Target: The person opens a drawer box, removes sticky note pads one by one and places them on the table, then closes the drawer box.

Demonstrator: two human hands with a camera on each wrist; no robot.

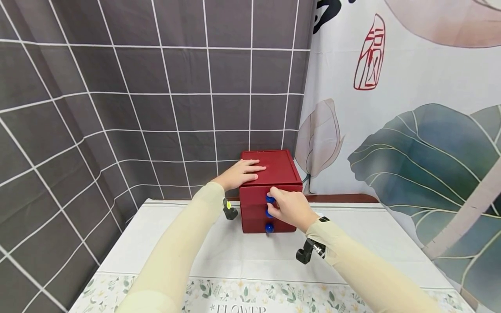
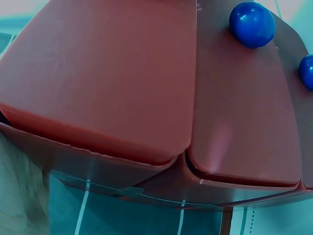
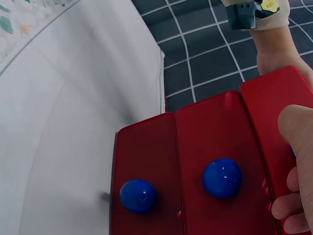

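Note:
A red box point(image 1: 275, 167) with three stacked drawers stands at the back of the table. My left hand point(image 1: 240, 173) rests on the left side of its lid, fingers stretched out. At the front, my right hand point(image 1: 292, 209) pinches the top drawer's blue knob point(image 1: 270, 198), which its fingers partly cover. Below are the middle knob point(image 3: 222, 178) and the bottom knob point(image 3: 137, 196), both round and blue. In the right wrist view, the top drawer front point(image 3: 274, 98) appears to sit slightly forward of the one below. The left wrist view shows drawer fronts point(image 2: 107, 73) but no fingers.
A white tablecloth point(image 1: 211, 248) with a floral border covers the table. Behind and to the left hangs a dark grid-patterned curtain point(image 1: 188, 108); a white curtain point(image 1: 332, 174) with leaf prints hangs at the right. Each wrist carries a small black camera mount point(image 1: 304, 252).

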